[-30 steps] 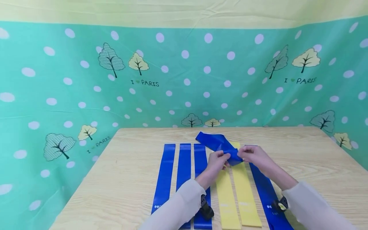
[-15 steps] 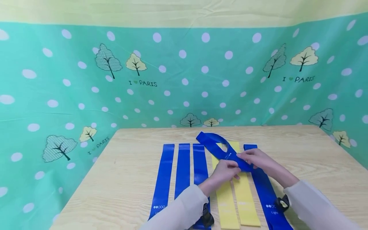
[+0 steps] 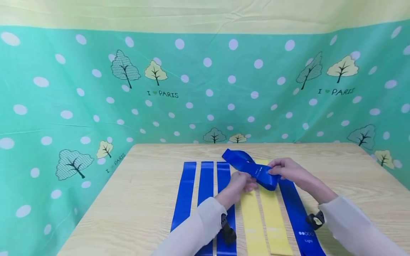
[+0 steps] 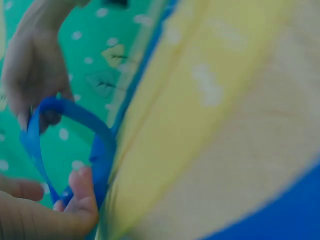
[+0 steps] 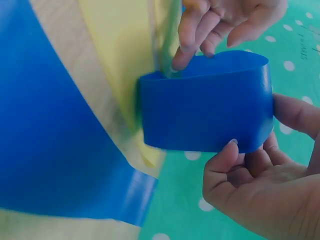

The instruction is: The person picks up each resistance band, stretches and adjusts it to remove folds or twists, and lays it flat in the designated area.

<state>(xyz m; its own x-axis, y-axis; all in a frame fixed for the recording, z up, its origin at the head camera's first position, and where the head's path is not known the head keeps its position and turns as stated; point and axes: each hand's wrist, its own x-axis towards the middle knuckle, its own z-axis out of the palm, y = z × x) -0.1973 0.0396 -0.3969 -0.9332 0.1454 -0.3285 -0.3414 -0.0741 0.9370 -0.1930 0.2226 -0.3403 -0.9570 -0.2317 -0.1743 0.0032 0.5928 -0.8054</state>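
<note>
A blue resistance band point(image 3: 264, 177), bent into a loop, is lifted over two flat yellow bands point(image 3: 277, 217); its far end slants up-left. The right hand point(image 3: 288, 170) pinches the loop's right end between thumb and fingers, clear in the right wrist view, where the blue loop point(image 5: 210, 105) stands broad side on. Beside the loop's left part is the left hand point(image 3: 238, 185), its fingers loose and spread. One left fingertip point(image 5: 176, 64) meets the band's edge in the right wrist view; the exact contact is partly hidden.
Several blue bands point(image 3: 187, 188) lie lengthwise on the wooden table point(image 3: 134, 192) at left, partly under the left forearm. Another blue band point(image 3: 296, 209), printed "Light", lies right of the yellow ones. A dotted green cloth point(image 3: 192, 85) hangs behind the table.
The left hand pinched the band earlier; it has since loosened and shifted left. The right hand has moved slightly up, and the held band's near end has gone from flattened to a rounded loop.
</note>
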